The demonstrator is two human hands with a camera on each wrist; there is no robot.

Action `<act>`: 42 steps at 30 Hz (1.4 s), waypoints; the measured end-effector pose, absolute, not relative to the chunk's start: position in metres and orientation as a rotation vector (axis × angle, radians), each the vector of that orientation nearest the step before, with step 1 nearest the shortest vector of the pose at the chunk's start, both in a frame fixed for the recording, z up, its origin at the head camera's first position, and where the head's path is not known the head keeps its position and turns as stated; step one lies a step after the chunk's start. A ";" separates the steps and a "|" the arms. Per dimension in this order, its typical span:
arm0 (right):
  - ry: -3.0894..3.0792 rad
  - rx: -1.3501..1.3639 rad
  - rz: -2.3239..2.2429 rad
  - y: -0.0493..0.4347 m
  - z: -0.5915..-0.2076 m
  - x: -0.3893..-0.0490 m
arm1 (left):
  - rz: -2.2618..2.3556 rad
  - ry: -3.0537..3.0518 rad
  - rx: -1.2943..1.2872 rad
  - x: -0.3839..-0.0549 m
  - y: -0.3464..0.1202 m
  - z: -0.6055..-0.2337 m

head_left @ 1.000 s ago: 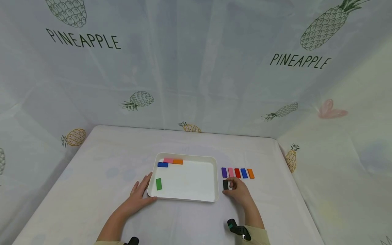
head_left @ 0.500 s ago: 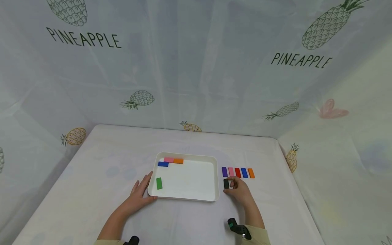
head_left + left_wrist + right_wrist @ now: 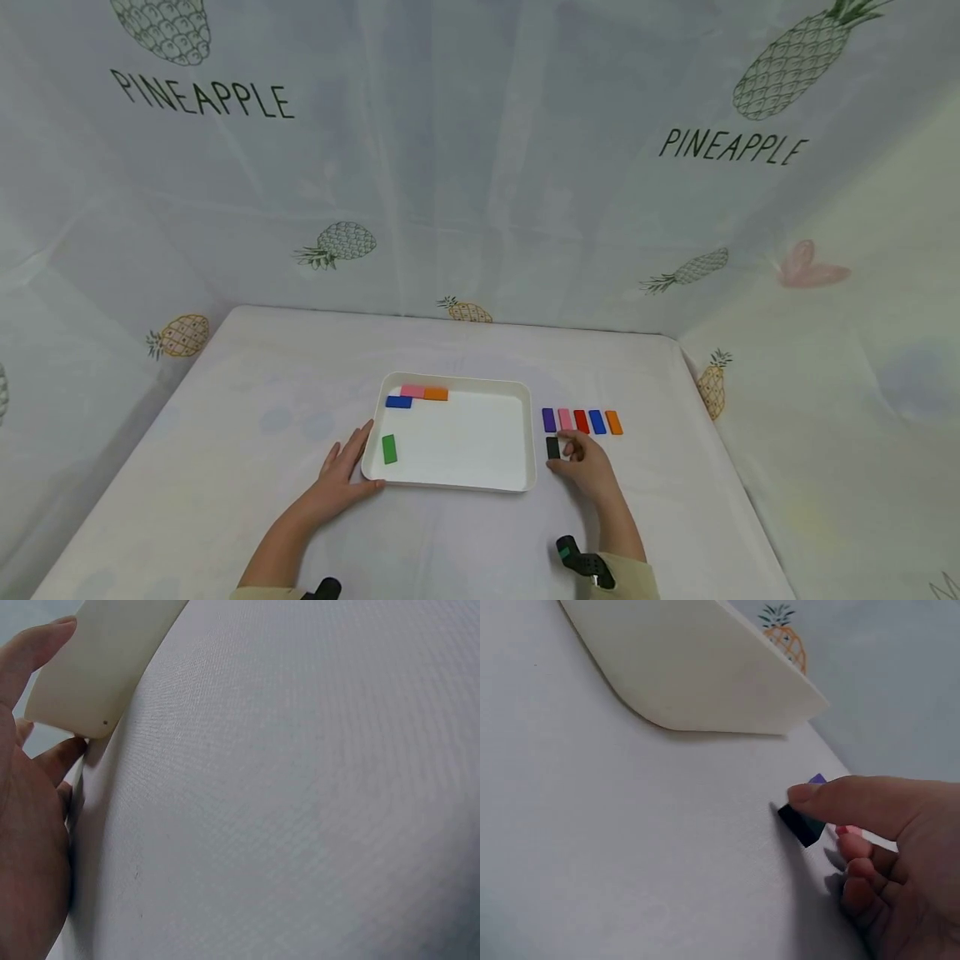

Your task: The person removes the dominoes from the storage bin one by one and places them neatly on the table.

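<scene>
Pale cloth [image 3: 480, 183] printed with pineapples and the word PINEAPPLE hangs behind and beside a white-covered surface [image 3: 450, 542]. On it lies a shallow white tray [image 3: 465, 442], with the two hands well apart at its opposite ends. The left hand [image 3: 341, 475] is spread, its fingers straight along the tray's left wall and its thumb at the near left corner. The right hand [image 3: 588, 471] pinches a black block [image 3: 552, 447] between thumb and forefinger, one at each end, the other fingers bent in towards the palm. That block is just beside the tray's right wall, between the tray and the right palm, and well away from the left hand, across the whole tray; whether it sits flat or slightly raised, I cannot tell. Just beyond it runs a row of upright-set oblongs, left to right: purple block [image 3: 549, 420], pink block [image 3: 565, 417], red block [image 3: 581, 422], blue block [image 3: 597, 422] and orange block [image 3: 614, 422]. Inside the tray, a second pink block [image 3: 412, 391] and second orange block [image 3: 436, 393] meet end to end near the far wall, a second blue block [image 3: 399, 402] lies just below the pink, and a green block [image 3: 389, 449] lies nearer the left hand.
</scene>
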State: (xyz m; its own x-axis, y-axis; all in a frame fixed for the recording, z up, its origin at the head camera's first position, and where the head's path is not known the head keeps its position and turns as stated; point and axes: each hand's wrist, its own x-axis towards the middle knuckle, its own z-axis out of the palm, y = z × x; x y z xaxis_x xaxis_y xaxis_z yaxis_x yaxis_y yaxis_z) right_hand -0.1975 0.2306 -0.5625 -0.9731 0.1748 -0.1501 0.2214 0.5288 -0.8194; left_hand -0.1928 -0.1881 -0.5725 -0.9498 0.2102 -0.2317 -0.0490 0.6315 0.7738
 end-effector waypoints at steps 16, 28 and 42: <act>2.711 0.412 -1.710 0.194 -0.540 -0.189 | 1.258 2.546 0.147 -0.191 -0.188 -0.571; 2.565 0.133 -1.857 0.142 -0.527 -0.190 | 1.259 2.554 0.148 -0.189 -0.188 -0.569; 2.421 -0.083 -1.876 0.094 -0.530 -0.195 | 1.262 2.567 0.159 -0.189 -0.190 -0.572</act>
State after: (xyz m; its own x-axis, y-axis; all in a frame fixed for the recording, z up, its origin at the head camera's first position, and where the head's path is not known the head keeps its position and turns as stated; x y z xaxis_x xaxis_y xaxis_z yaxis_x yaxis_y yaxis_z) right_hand -0.1948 0.0939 -0.5298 -0.9956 -0.0898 -0.0278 0.0045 0.2498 -0.9683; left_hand -0.1888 -0.1902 -0.5717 -0.9560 0.2179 -0.1966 -0.0226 0.6133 0.7896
